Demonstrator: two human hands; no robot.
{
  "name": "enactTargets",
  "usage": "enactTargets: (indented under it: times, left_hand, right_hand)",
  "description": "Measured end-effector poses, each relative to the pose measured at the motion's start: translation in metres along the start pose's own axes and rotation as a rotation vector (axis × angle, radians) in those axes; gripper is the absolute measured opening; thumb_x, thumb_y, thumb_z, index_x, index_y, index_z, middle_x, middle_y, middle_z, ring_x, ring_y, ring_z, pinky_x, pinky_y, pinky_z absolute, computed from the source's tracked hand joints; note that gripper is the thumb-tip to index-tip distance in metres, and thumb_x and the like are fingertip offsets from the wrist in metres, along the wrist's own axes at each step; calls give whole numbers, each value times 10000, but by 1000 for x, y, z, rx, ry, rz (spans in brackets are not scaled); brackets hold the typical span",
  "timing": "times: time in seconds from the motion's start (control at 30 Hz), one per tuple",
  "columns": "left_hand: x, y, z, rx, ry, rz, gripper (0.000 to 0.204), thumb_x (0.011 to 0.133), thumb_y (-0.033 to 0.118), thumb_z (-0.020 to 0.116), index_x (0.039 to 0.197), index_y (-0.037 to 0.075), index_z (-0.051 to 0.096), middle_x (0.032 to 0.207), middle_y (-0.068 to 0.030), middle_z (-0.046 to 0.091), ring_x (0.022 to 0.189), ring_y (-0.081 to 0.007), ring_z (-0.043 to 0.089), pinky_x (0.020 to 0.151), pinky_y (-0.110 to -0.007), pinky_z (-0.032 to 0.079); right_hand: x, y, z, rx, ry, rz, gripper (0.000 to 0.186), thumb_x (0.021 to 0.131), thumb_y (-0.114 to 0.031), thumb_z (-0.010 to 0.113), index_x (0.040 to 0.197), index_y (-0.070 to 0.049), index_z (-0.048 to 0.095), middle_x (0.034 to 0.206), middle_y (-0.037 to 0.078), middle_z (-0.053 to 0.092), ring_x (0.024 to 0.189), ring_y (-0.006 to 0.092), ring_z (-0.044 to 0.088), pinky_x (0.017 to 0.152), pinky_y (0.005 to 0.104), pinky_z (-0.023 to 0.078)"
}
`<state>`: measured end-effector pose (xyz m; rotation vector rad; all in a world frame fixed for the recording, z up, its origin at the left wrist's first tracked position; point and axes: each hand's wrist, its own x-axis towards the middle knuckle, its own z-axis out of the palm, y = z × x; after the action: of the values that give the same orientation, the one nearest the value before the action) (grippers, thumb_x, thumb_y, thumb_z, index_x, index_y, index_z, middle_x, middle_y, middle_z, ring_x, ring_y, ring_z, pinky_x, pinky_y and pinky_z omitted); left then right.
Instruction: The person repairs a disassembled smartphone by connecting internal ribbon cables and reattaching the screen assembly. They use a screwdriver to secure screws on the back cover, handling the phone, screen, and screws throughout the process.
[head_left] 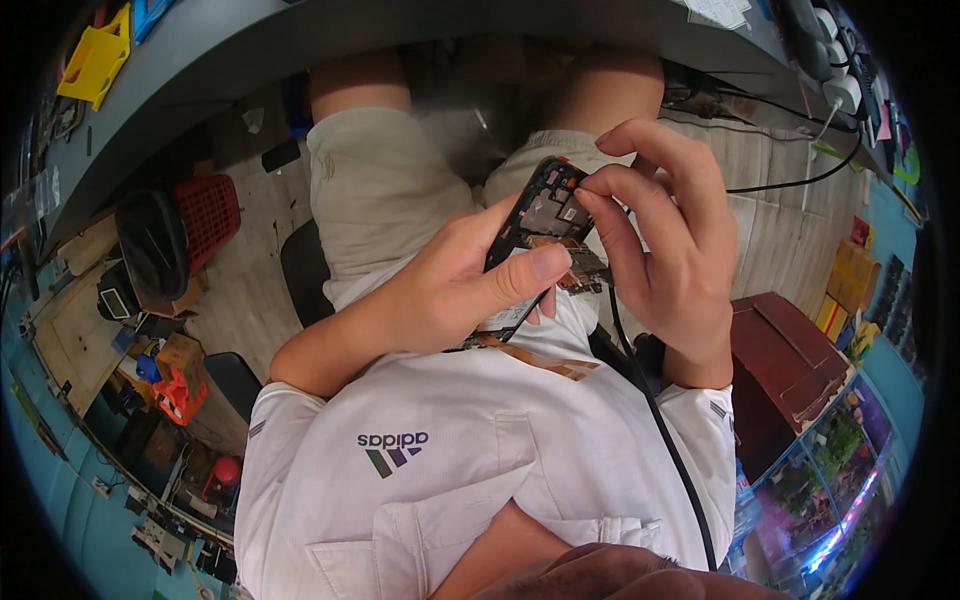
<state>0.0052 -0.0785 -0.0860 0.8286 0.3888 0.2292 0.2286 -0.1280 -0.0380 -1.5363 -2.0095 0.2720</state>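
White shirt (465, 400) fills the foreground, with pale shorts (385, 190) beyond. Left hand (470, 280) grips an opened phone (550, 205), tilted above the lap. Right hand (665, 225) bends its thumb and forefinger at the phone's upper edge; I cannot tell whether they pinch anything. One small circuit board (582, 274) juts out beside the left thumb.

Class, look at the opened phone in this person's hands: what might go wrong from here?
1. The phone is held up in the left hand, not resting on the desk, so it might slip and fall.
2. The circuit board juts past the phone's side, so the nearby right hand might knock it.
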Motion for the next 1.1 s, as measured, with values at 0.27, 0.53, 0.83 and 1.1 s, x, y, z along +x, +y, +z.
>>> enactTargets:
  times: [0.27, 0.53, 0.83, 1.1]
  left_hand:
    - [1, -2, 1, 28, 14, 17, 582, 1135, 446, 558, 1435, -49, 496, 1113, -133, 703, 933, -170, 701, 847, -321, 571]
    - [1, 1, -2, -41, -25, -16, 662, 1129, 488, 541, 1481, -67, 462, 1154, -180, 712, 954, -207, 728, 859, -335, 584]
    - [0, 3, -3, -178, -20, -53, 663, 1119, 479, 556, 1486, -67, 468, 1242, -197, 689, 985, -240, 743, 882, -357, 616]
    - [0, 2, -7, -116, -38, -42, 661, 1119, 463, 560, 1491, -72, 453, 1257, -202, 682, 1004, -241, 749, 901, -364, 620]
  right_hand:
    - [0, -6, 1, -56, -77, 39, 243, 843, 98, 775, 1039, 29, 650, 1256, 154, 621, 895, 262, 640, 739, 386, 543]
    - [-2, 3, -6, 179, -70, 96, 234, 879, 85, 769, 1064, 11, 649, 1224, 190, 638, 981, 269, 647, 786, 347, 540]
    - [1, 4, -6, 227, 1, 139, 281, 819, -18, 861, 1073, -8, 743, 1051, 132, 704, 899, 276, 702, 753, 346, 561]
    - [3, 7, -1, 230, 14, 149, 291, 781, -87, 912, 1017, -9, 760, 1014, 123, 725, 849, 251, 709, 709, 333, 563]
